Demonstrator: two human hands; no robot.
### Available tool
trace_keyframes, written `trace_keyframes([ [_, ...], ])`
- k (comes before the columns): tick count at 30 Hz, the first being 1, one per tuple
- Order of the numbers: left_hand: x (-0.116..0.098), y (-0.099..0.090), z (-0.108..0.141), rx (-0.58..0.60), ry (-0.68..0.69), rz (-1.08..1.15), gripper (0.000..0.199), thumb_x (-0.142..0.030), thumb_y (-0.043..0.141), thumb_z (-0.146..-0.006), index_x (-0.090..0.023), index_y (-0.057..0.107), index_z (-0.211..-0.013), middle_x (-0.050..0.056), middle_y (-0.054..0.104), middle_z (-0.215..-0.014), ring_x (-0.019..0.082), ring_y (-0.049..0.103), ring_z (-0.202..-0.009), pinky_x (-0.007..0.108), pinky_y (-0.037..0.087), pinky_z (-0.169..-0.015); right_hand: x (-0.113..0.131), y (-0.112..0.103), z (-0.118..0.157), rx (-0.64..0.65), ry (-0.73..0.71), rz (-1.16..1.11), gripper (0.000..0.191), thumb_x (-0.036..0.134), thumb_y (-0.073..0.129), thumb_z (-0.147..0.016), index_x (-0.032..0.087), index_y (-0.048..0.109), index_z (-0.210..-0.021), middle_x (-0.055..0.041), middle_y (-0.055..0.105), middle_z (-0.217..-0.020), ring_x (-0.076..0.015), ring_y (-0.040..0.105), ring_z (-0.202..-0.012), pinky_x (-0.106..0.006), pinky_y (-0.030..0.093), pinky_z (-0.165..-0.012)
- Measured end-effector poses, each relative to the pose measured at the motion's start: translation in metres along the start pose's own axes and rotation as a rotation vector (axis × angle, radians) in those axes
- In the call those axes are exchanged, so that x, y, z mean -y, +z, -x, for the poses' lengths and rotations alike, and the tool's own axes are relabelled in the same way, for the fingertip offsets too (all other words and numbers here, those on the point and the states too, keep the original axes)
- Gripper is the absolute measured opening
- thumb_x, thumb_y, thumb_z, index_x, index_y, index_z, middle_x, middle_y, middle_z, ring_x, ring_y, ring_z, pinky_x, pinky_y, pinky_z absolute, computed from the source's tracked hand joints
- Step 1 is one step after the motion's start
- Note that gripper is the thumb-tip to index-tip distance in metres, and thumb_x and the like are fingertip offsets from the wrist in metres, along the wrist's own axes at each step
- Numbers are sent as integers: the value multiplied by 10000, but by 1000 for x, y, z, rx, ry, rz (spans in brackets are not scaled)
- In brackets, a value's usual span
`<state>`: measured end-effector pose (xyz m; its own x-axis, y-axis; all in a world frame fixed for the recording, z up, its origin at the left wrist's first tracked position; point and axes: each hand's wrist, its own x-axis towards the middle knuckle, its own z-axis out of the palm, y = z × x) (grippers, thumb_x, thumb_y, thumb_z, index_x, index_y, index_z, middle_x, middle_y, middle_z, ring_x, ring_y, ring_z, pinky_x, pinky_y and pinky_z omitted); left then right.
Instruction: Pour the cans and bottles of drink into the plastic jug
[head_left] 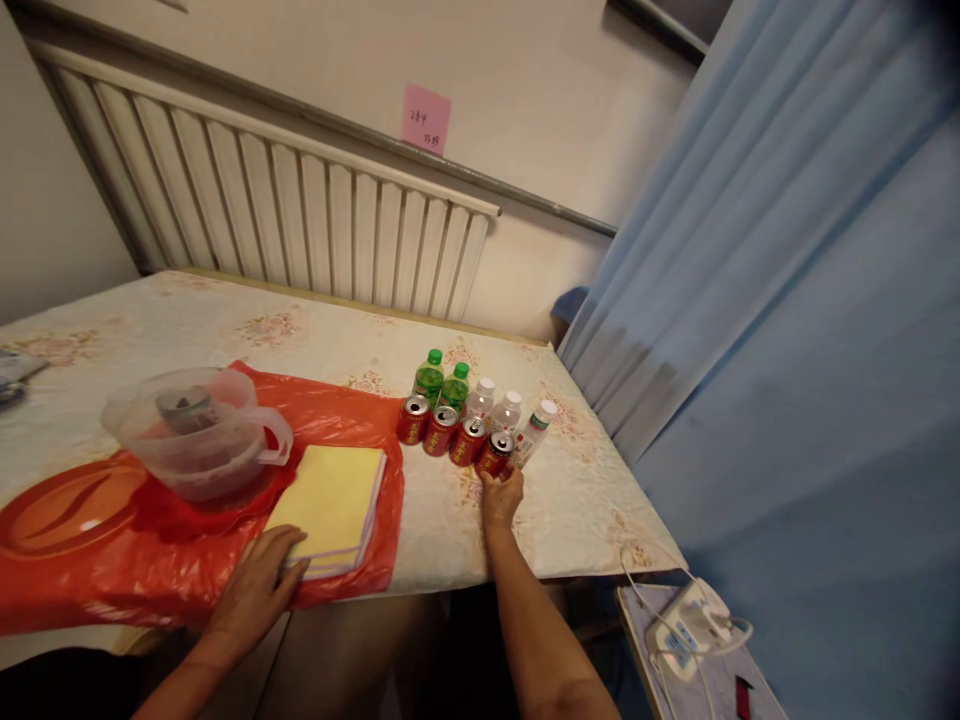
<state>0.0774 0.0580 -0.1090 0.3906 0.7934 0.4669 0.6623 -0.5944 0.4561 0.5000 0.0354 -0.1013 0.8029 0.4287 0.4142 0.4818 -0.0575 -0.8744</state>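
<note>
My right hand has its fingers around the lower part of a red drink can, the rightmost in a front row of several upright red cans. Behind them stand two green-capped bottles and clear bottles with white caps. A white-capped bottle on the right leans a little. My left hand lies with fingers stretched out at the near left corner of a stack of yellow cloths. The cloths rest on a red plastic sheet.
A translucent plastic pitcher with a dark item inside stands on the red sheet, beside an orange-red oval. The floral tablecloth reaches a radiator. Right are a blue curtain and a low stand with a corded white device.
</note>
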Motion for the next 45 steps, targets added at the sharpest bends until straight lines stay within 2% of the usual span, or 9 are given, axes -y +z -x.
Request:
trace_keyframes([
  [6,4,2,1,7,9,-12,360,-497,510,-910,-225,609,-1125,93,667,-1160,298,619,-1130,453,497,-998,7,-6,0,-52,49,64,486,352,722,-663,123,620,-1079,-148,669,-1036,-281,629,-959,-378,488,-872],
  [12,7,4,2,15,16,-17,365,-497,502,-916,-215,610,-1121,103,656,-1165,304,614,-1130,458,497,-991,11,-8,0,-51,51,104,464,340,726,-674,137,637,-1082,-127,678,-1006,-277,628,-936,-367,480,-872],
  [34,12,9,3,-6,38,-19,369,-492,510,-921,-206,608,-1134,103,643,-1163,296,604,-1118,453,495,-982,-7,-4,0,-46,44,104,478,377,696,-692,108,642,-1083,-155,690,-1023,-280,636,-925,-363,482,-845],
  [45,11,8,3,-19,39,-4,354,-485,512,-920,-213,614,-1122,96,646,-1159,295,606,-1117,451,501,-978,-5,-5,0,-34,35,110,455,364,703,-688,127,646,-1073,-146,689,-1036,-271,634,-936,-350,485,-834],
])
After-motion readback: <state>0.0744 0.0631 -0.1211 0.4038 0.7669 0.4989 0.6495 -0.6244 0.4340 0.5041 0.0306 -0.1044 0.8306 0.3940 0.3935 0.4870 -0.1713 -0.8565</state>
